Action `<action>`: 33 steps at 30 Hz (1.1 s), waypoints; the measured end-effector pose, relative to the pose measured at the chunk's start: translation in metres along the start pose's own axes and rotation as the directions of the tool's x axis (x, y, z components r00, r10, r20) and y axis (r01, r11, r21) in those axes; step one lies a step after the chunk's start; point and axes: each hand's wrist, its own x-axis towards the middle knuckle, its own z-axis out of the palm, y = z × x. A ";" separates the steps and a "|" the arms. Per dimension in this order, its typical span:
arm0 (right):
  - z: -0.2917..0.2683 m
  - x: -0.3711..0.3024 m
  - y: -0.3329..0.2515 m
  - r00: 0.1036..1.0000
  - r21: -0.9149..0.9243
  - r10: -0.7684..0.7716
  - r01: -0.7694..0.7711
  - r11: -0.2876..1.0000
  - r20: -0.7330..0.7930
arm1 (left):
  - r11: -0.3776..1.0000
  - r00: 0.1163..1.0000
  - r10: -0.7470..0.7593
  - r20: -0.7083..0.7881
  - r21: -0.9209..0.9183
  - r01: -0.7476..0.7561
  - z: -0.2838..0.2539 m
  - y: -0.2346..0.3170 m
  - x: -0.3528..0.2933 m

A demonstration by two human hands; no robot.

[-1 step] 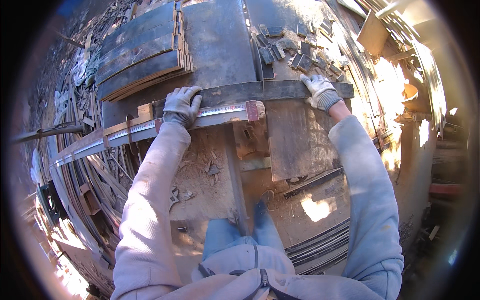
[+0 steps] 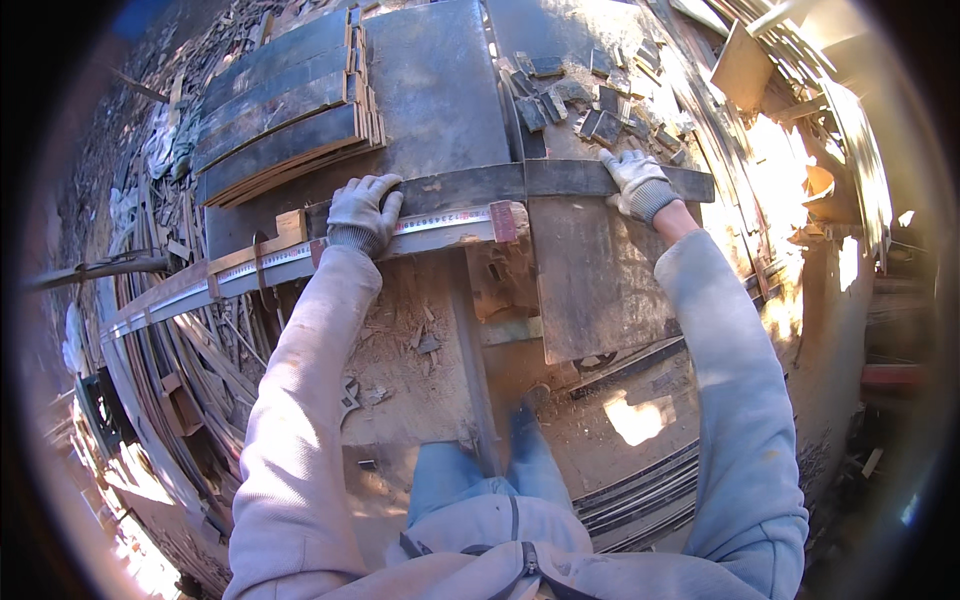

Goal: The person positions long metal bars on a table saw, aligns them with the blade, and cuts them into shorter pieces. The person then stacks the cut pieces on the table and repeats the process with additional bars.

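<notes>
A long dark plywood strip (image 2: 460,185) lies crosswise in front of me on the work table (image 2: 430,90). My left hand (image 2: 362,208), in a pale knit glove, grips its left part, fingers bent over it and thumb apart. Farther right, my gloved right hand (image 2: 638,182) holds the strip near its right end, fingers across the top. A thin line crosses the strip between my hands; whether it is cut through there I cannot tell. Along the strip's near side runs a wooden fence with a white measuring tape (image 2: 445,220), ending at a reddish block (image 2: 503,222).
A stack of dark plywood boards (image 2: 280,140) lies at the far left. Several small offcuts (image 2: 600,115) are scattered at the far right. A brown panel (image 2: 600,280) sits nearer me, right of a gap. Long strips (image 2: 640,490) lie low beside my legs.
The strip's right end reaches very slightly farther right. Both hands keep their hold in nearly the same places.
</notes>
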 end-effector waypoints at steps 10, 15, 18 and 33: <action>0.011 -0.138 0.006 0.968 0.076 0.242 -0.246 0.966 0.062 | 0.999 0.999 0.036 -0.005 -0.034 -0.036 0.000 0.008 0.004; -0.015 -0.141 0.016 0.948 0.072 0.308 -0.314 0.947 0.085 | 0.998 0.999 0.039 0.033 -0.045 -0.038 -0.040 0.049 0.000; -0.041 -0.143 -0.016 0.869 0.273 0.443 -0.380 0.884 -0.222 | 0.998 0.998 0.051 0.039 -0.036 -0.050 -0.057 0.072 0.000; -0.086 -0.167 -0.151 0.927 0.646 0.161 -0.353 0.677 0.338 | 0.989 0.930 -0.011 0.368 -0.134 0.064 -0.149 0.147 -0.094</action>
